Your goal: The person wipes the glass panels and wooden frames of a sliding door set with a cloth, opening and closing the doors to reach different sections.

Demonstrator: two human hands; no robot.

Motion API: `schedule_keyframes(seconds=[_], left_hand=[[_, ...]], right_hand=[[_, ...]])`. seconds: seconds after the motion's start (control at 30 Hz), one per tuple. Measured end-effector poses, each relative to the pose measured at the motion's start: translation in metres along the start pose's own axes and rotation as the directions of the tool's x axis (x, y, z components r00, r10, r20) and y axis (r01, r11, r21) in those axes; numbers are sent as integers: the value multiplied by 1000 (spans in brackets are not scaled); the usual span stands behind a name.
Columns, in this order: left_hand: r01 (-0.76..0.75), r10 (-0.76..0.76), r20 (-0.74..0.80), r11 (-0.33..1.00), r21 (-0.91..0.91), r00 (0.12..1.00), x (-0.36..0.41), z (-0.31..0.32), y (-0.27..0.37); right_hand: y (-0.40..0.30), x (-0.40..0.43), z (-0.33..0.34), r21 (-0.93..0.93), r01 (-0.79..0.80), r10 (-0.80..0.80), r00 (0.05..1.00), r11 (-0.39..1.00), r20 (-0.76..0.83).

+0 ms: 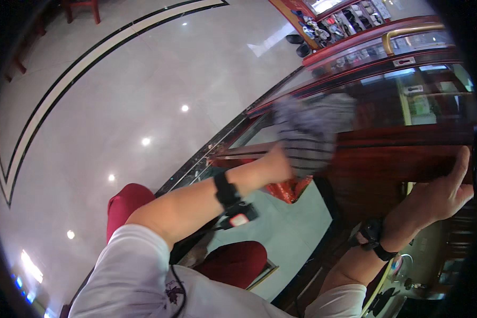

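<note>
My left hand (280,163) holds a grey cloth with dark stripes (310,135). Both are blurred, and the cloth lies over the lower part of a dark red wooden door with glass panels (365,157). My right hand (445,194) is by the door's wood at the far right, one finger stretched along it and another bent. Whether it grips the door's edge cannot be made out. A black strap with a small device sits on each wrist.
A brass handle (413,30) and a metal lock plate (404,61) are on the door frames. Shoes fill a rack (349,20) at the top right. A dark stone threshold (206,153) crosses the glossy tiled floor (151,95). Something shiny and red (290,192) is below the cloth.
</note>
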State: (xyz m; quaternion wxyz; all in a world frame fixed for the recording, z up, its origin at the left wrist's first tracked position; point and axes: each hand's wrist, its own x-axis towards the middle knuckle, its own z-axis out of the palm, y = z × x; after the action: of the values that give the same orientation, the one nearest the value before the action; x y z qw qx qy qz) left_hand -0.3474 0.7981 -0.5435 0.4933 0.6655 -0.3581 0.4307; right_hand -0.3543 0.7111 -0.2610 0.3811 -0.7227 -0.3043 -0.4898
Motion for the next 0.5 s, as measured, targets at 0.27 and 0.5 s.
schedule_keyframes(seconds=[0.27, 0.5], left_hand=[[654, -755, 255, 653, 383, 604, -124, 12, -60], [511, -511, -23, 858, 49, 859, -56, 30, -13]], right_hand=[[0, 1, 12, -156, 50, -53, 999, 987, -10], [-5, -15, 11, -429, -34, -17, 993, 903, -115]])
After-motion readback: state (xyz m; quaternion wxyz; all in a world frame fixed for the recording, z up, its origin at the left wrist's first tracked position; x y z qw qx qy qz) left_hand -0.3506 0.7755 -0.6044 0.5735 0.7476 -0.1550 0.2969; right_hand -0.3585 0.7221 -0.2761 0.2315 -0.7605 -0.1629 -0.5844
